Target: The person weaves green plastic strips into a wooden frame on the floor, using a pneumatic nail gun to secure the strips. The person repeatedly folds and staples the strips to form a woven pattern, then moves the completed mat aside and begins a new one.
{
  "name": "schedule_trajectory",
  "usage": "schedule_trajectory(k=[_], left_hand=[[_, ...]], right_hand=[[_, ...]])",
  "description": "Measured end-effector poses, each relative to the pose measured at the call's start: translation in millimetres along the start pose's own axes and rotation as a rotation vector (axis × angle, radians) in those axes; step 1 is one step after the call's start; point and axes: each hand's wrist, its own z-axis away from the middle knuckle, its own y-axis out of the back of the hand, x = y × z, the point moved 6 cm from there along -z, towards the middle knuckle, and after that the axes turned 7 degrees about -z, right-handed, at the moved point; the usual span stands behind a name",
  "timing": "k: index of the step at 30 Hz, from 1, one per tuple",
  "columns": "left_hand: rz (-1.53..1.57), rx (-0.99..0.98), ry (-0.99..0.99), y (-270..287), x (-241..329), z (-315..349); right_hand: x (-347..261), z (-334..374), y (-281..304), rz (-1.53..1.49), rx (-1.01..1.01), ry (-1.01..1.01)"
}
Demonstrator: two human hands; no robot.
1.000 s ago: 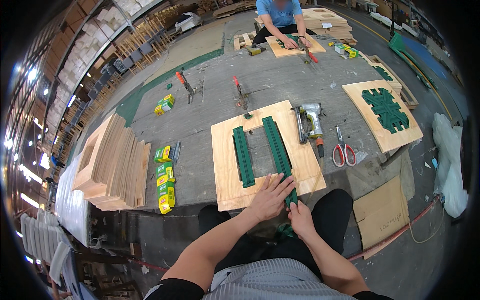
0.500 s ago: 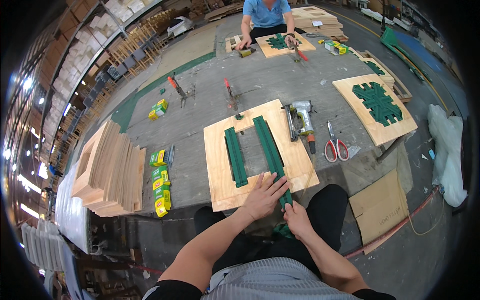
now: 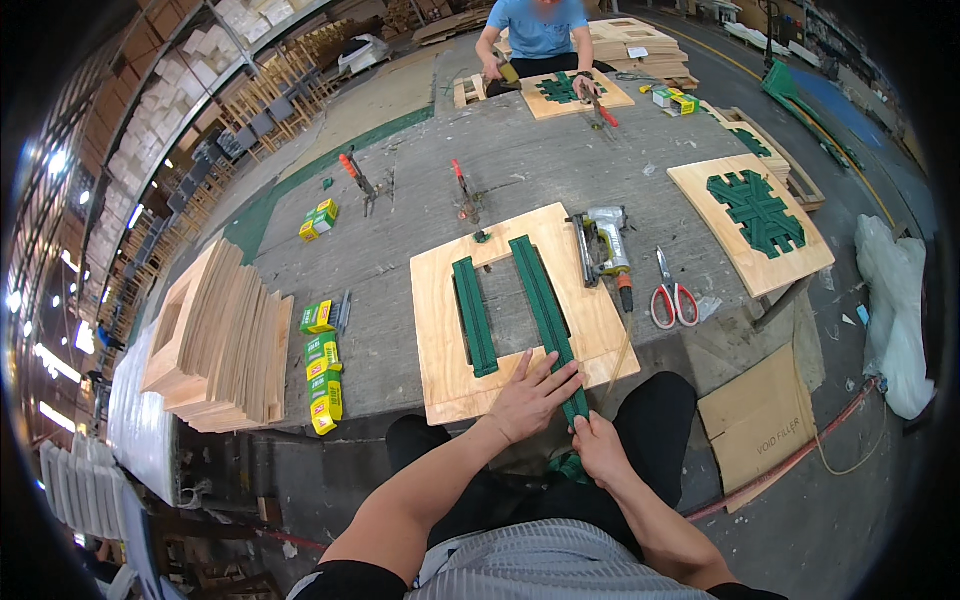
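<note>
A square wooden frame point(image 3: 443, 385) with a cut-out middle lies at the table's near edge. Two green webbing straps run lengthwise over it, a shorter left strap point(image 3: 474, 318) and a longer right strap point(image 3: 540, 295). My left hand point(image 3: 533, 396) presses flat on the near part of the right strap, fingers stretched out. Just past the frame's near edge, my right hand point(image 3: 600, 447) pinches that strap's end. A nail or staple gun point(image 3: 607, 245) rests along the frame's right edge. Red-handled scissors point(image 3: 672, 292) lie to its right.
Stacked wooden frames point(image 3: 225, 345) stand at left beside yellow-green boxes point(image 3: 322, 362). Red-handled clamps point(image 3: 355, 178) rise from the table point(image 3: 400, 240). At right lies a board with woven green straps point(image 3: 757, 212). Across the table, a person in blue point(image 3: 540, 35) works on another board point(image 3: 545, 105).
The person across the table has raised a tool from the tabletop beside their board. My hands stay on the same strap, almost unmoved; the whole view has shifted slightly.
</note>
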Motion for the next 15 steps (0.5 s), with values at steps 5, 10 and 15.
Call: schedule_trajectory(k=[5, 10, 15], left_hand=[[-0.023, 0.014, -0.006, -3, -1, 5], [-0.008, -0.012, -0.024, -5, 2, 0], [0.026, -0.033, -0.019, -6, 5, 8]], right_hand=[[-3, 2, 1, 0.053, 0.008, -0.019], [3, 0, 10, 0.162, 0.026, 0.004], [2, 7, 8, 0.31, 0.017, -0.034]])
